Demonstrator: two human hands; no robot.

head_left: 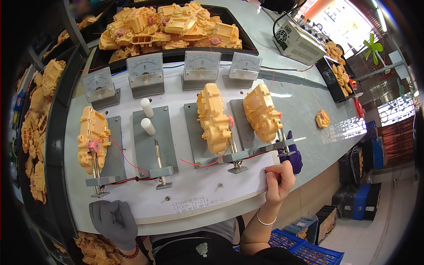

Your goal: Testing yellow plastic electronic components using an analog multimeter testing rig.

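Left hand (114, 224), grey glove: fingers curled inward, fairly closed – cannot tell whether anything is inside or whether they touch the clamp (102, 181) just above. Right hand (280, 182), bare: fingers bent, thumb close to the forefinger – cannot tell if something small is pinched.

Just above the right fingers, at the stand's foot: one purple item (295, 155). Yellow cases on stands: three. One (92, 132) above the left fingers; two up and left of the right fingers, the nearer (263, 112) and the farther (212, 110). Fourth stand (143, 152), up and right of the left fingers, carries two white pegs (148, 127). Clamps: four, one per stand.

Farther up from both hands: four dial meters (202, 66). Loose yellow piece (323, 118), one, up and right of the right fingers. Beyond the meters, a black tray (247, 46) heaped with yellow cases, uncounted.
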